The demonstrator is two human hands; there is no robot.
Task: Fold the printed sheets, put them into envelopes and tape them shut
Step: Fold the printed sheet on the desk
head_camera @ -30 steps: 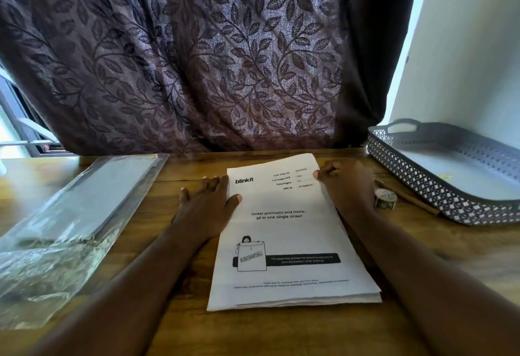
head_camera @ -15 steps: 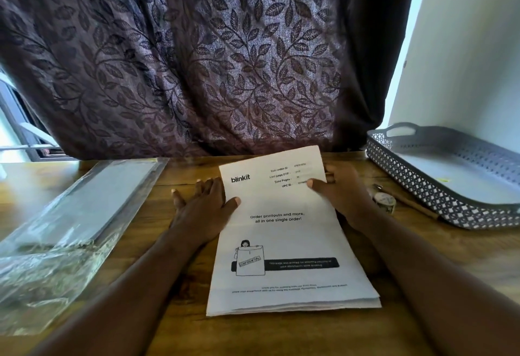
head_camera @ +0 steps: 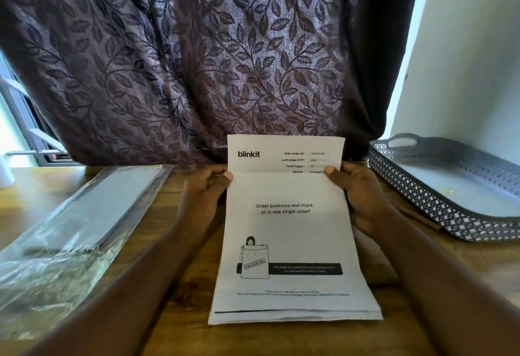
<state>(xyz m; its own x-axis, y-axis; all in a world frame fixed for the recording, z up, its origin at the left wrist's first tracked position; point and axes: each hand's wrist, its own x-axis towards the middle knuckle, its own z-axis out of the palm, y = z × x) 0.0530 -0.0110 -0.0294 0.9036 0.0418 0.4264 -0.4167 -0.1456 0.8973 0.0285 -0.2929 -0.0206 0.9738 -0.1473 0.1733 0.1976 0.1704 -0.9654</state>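
At the middle of the wooden table a stack of printed sheets lay flat, and the top sheet rose off it at its far end. The left hand pinched the sheet's edge at 9 o'clock, thumb on the printed face and fingers behind. The right hand pinched the 3 o'clock edge the same way. As far as could be seen, both grips closed on that one sheet alone.

The sheet's long axis ran from 6 to 12 o'clock, with the header at 12 tilted up toward the curtain and the near end down on the stack.

I judged this the start of the fold. The next move called for bringing the 12 o'clock end over toward 6, matching the edges and pressing a crease. A plastic pack of envelopes lay at 9 o'clock and a grey tray at 3.
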